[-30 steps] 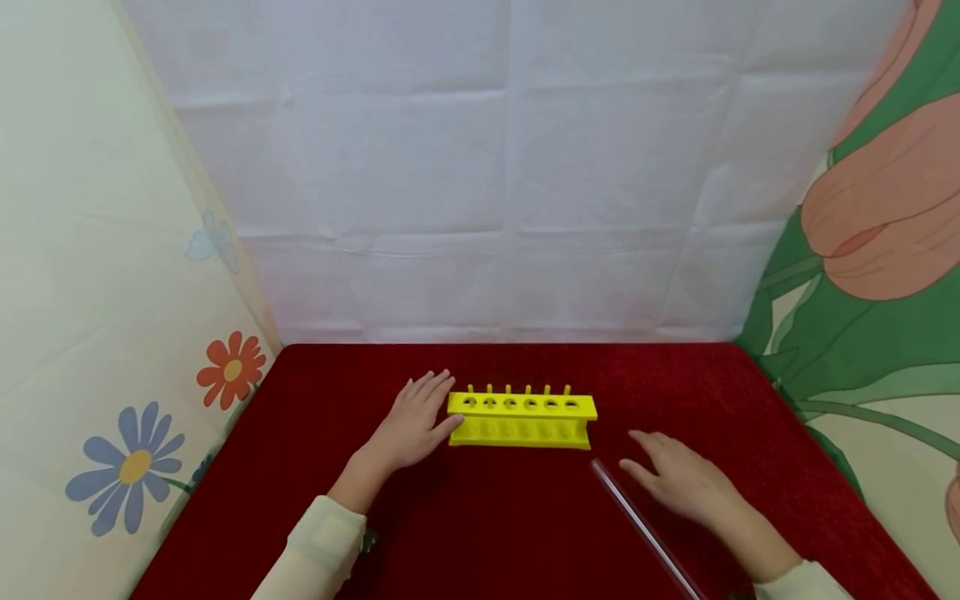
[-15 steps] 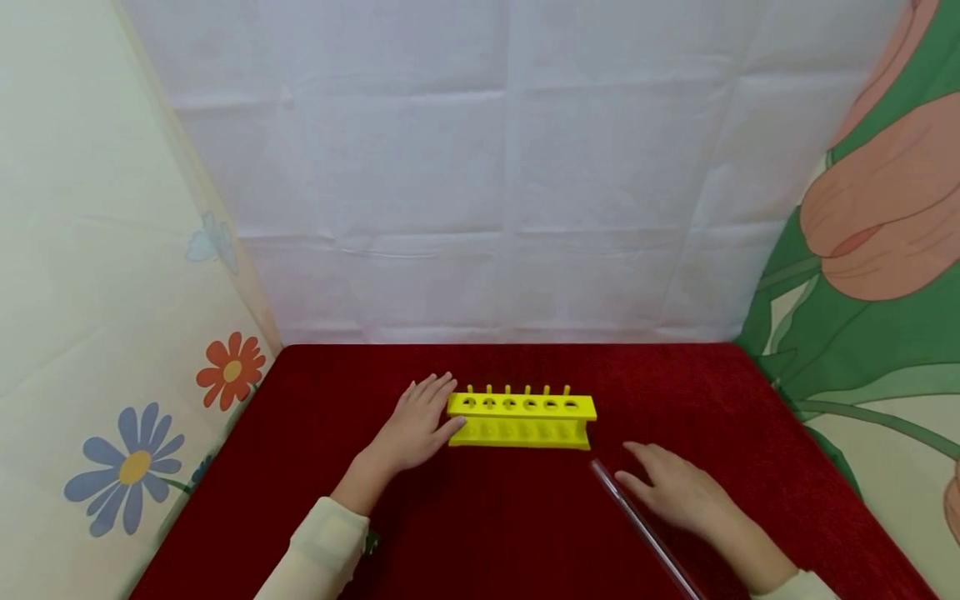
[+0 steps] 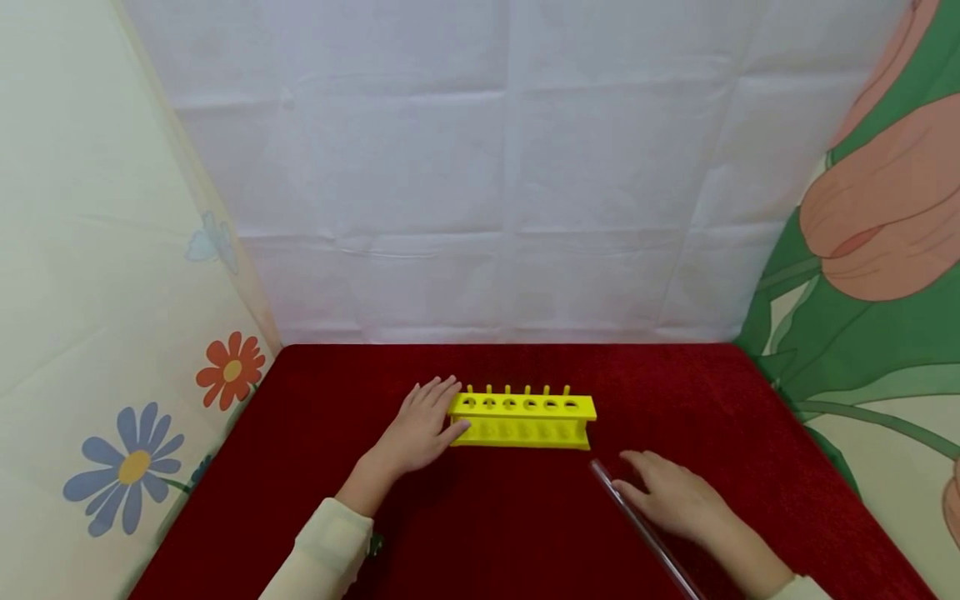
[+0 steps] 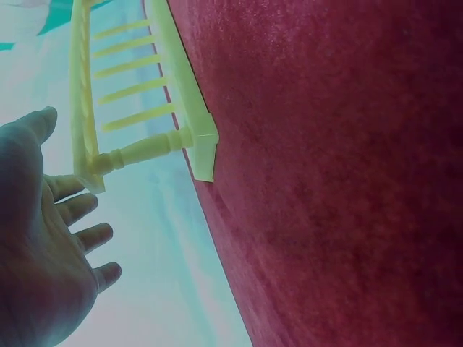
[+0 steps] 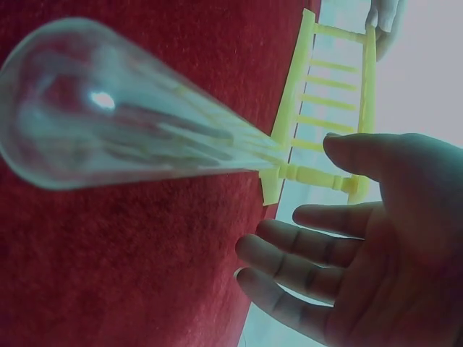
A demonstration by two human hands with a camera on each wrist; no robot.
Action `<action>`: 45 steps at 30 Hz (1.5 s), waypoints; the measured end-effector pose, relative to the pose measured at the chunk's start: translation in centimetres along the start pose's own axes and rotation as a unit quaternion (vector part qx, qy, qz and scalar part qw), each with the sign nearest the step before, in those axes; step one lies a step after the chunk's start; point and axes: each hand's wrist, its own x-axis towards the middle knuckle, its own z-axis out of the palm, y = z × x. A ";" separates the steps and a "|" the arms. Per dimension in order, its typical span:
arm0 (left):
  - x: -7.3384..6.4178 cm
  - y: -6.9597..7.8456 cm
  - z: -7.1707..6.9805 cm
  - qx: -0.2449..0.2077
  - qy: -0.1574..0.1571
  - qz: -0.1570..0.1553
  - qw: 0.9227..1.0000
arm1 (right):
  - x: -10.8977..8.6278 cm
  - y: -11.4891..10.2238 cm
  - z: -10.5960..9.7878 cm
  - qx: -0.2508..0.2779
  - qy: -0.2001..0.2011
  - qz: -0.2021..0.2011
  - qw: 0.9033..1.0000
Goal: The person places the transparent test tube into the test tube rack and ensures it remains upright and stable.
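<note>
A yellow test tube rack [image 3: 521, 412] stands upright on the red cloth, its holes holding no tubes. My left hand [image 3: 420, 427] is at its left end, thumb in front and fingers behind; in the left wrist view the fingers are extended around the near end of the rack [image 4: 148, 150], and firm contact is hard to tell. A clear test tube [image 3: 642, 527] lies slantwise to the rack's front right, its rounded end large in the right wrist view. My right hand [image 3: 678, 500] hovers just right of the tube, thumb near it, fingers loosely extended and holding nothing.
The red cloth [image 3: 465, 533] covers the table. A white creased sheet [image 3: 480, 183] hangs behind it, with flower-patterned panels at the left [image 3: 90, 250] and right [image 3: 877, 333]. A small dark green item [image 3: 377, 544] shows beside the left sleeve.
My right hand has come down and left, closer to the test tube. The left hand has shifted slightly right over the rack's end. Rack and tube stay in place.
</note>
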 end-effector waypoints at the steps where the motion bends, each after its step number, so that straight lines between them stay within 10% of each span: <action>1: 0.0 0.0 0.1 0.002 -0.002 -0.001 1.000 | 0.0 -0.1 0.0 -0.001 0.001 0.001 1.000; 45: 0.9 0.4 0.9 -0.011 0.001 -0.020 1.000 | -0.4 -0.9 1.0 -0.017 -0.051 0.034 0.998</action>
